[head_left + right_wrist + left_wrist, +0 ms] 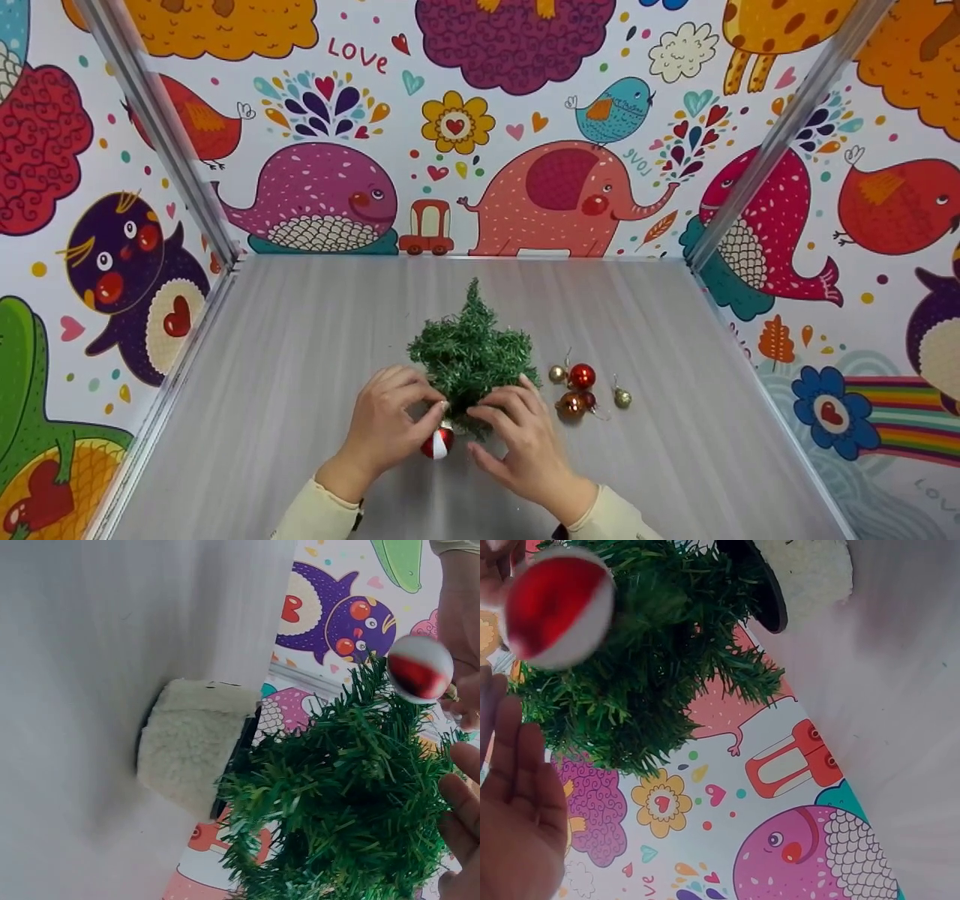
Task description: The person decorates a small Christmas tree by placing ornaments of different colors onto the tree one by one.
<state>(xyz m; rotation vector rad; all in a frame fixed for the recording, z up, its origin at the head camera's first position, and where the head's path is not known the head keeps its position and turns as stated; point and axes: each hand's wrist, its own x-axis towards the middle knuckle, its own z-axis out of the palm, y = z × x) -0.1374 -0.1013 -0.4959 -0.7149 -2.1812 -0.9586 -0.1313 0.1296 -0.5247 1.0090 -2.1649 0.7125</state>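
A small green artificial Christmas tree (472,352) stands between the two hands, its pale wrapped base (195,742) seen in the right wrist view. My left hand (394,416) pinches the top of a red-and-white Christmas ball (437,444) between thumb and fingers. The ball (559,611) hangs in front of the lower branches and looks blurred in the left wrist view. At the tree's right side is my right hand (525,435), fingers spread and loosely bent, their tips at the branches and nothing gripped.
Right of the tree lie several small ornaments: a shiny red ball (582,376), a copper-coloured ball (571,406), a small gold ball (557,373) and another gold ornament (622,397) set apart. Printed cartoon walls (450,75) surround the grey table (315,315) on three sides.
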